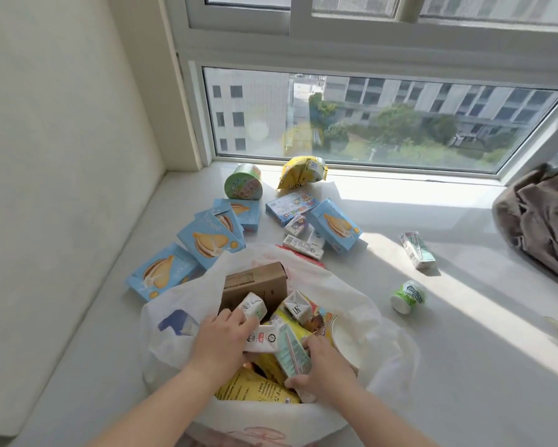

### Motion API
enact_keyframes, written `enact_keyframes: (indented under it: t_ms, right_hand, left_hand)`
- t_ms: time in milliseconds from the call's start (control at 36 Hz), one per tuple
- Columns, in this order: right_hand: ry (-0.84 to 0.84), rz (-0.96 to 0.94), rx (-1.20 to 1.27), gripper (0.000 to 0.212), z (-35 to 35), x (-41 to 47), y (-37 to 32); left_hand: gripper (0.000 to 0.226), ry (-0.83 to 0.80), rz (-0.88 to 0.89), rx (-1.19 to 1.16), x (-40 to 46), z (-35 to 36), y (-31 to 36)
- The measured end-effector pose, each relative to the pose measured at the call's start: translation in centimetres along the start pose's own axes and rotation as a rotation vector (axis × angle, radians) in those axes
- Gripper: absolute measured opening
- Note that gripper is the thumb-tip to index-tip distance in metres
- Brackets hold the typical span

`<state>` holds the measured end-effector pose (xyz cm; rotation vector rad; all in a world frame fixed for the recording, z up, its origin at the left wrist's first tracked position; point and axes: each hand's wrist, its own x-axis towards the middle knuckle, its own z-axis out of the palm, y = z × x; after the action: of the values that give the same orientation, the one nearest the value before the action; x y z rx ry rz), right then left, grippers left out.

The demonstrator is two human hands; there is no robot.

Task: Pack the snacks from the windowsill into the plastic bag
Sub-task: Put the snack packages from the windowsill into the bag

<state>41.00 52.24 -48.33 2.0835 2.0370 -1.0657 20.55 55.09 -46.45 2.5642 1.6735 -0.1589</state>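
A white plastic bag [361, 304] stands open on the windowsill [464, 317] in front of me. Inside are a brown carton [255, 285], yellow packets [255, 387] and small drink cartons. My left hand [221, 341] grips white drink cartons [253, 306] inside the bag. My right hand [324, 366] holds a pale green drink carton [292, 350] inside it. Behind the bag lie several blue biscuit boxes [206, 241], a green cup [243, 182], a yellow packet [303, 172] and a blue flat box [290, 206]. To the right lie a drink carton [417, 250] and a small green-white bottle [407, 296].
A white wall [61, 156] closes the left side. The window [384, 117] runs along the back. A brown heap of clothing [539, 221] sits at the far right of the sill. Small white cartons [303, 245] lie beside the right-hand biscuit box [335, 224].
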Motion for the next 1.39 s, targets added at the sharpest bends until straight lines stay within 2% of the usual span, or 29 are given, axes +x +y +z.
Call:
enact_keyframes:
  t_ms: [83,139,194,278,333,389,444,500,556,639,694,722,778,806,861,917,972,1056,1111,1167,1278,1361,1389]
  right_hand:
    - [-0.024,-0.046,-0.045,0.058,-0.7,0.1,0.3]
    - [0.022,-0.1,-0.084,0.047,-1.3,0.0,0.7]
    - [0.178,-0.179,-0.072,0.034,-2.0,-0.1,1.2]
    - [0.516,-0.244,0.042,0.018,-3.0,-0.1,2.2]
    - [0.76,-0.203,0.051,0.022,-3.6,0.4,3.3]
    - [0.865,-0.035,-0.042,0.035,-4.5,0.8,4.4]
    - [0.754,0.254,-0.063,0.056,-5.3,0.9,5.3]
    - [0.559,0.481,-0.004,0.072,-5.6,1.0,6.4]
    - [0.393,0.582,0.136,0.07,-5.3,1.2,7.1]
    - [0.227,0.612,0.223,0.049,-4.7,1.1,7.5]
    - [0.217,0.628,0.179,0.04,-4.5,1.1,8.0]
    - [0.229,0.626,0.179,0.038,-4.5,1.0,8.3]
    - [0.278,0.638,0.232,0.033,-4.5,0.5,8.6]
    - [0.308,0.66,0.276,0.031,-4.6,0.4,8.7]
    - [0.391,0.705,0.419,0.029,-4.8,0.2,8.9]
    - [0.488,0.742,0.609,0.031,-5.3,0.2,8.7]
    - [0.56,0.714,0.827,0.033,-6.0,0.7,8.3]
    - [0.61,0.625,1.15,0.032,-8.2,1.0,6.6]
    - [0.616,0.596,1.38,0.027,-9.7,1.2,5.8]
    - [0.577,0.573,1.467,0.024,-10.8,0.9,5.1]
    - [0.385,0.35,1.505,0.031,-13.2,-0.3,2.6]
    - [0.094,0.145,1.771,0.038,-15.4,-2.0,1.2]
    - [0.075,0.082,1.81,0.038,-16.1,-2.6,1.1]
  left_hand:
    - [0.073,0.114,0.052,0.035,-0.3,2.1,-0.6]
    - [0.067,0.194,0.055,0.053,-0.5,2.3,-0.6]
    - [0.06,0.216,0.063,0.051,-0.7,2.5,-0.7]
    - [0.069,0.12,0.043,0.054,-1.0,2.2,-0.6]
    - [0.079,0.009,0.021,0.054,-1.3,1.5,-0.4]
    - [0.098,-0.091,0.003,0.023,-1.4,1.1,-0.3]
    - [0.114,-0.252,-0.06,-0.08,-1.3,0.1,0.0]
    - [0.11,-0.268,-0.11,-0.145,-0.9,-0.4,0.4]
    - [0.089,-0.178,-0.118,-0.207,-0.5,-0.6,0.5]
    - [0.06,0.067,-0.083,-0.212,-0.1,-0.9,0.3]
    - [0.032,0.264,-0.072,-0.075,0.3,-1.0,-0.5]
    - [0.029,0.305,-0.125,-0.001,0.5,-1.1,-1.0]
    - [0.061,0.157,-0.298,0.009,0.6,-1.6,-1.9]
    - [0.07,0.096,-0.393,0.01,0.6,-1.4,-2.5]
    - [0.071,0.042,-0.582,-0.058,0.4,-1.0,-3.6]
    - [0.07,0.003,-0.743,-0.291,-0.2,-0.8,-4.9]
    - [0.071,-0.017,-0.809,-0.451,-0.8,-0.6,-6.1]
    - [0.064,-0.049,-0.814,-0.414,-1.4,-0.2,-7.4]
    - [0.059,-0.06,-0.821,-0.449,-1.3,-0.2,-7.8]
    - [0.059,-0.038,-0.837,-0.569,-0.8,-0.4,-7.6]
    - [0.053,0.044,-0.936,-0.953,-0.2,-1.0,-6.7]
    - [0.047,0.085,-0.971,-1.131,-0.2,-1.0,-7.1]
    - [0.044,0.093,-0.991,-1.194,-0.3,-1.2,-7.3]
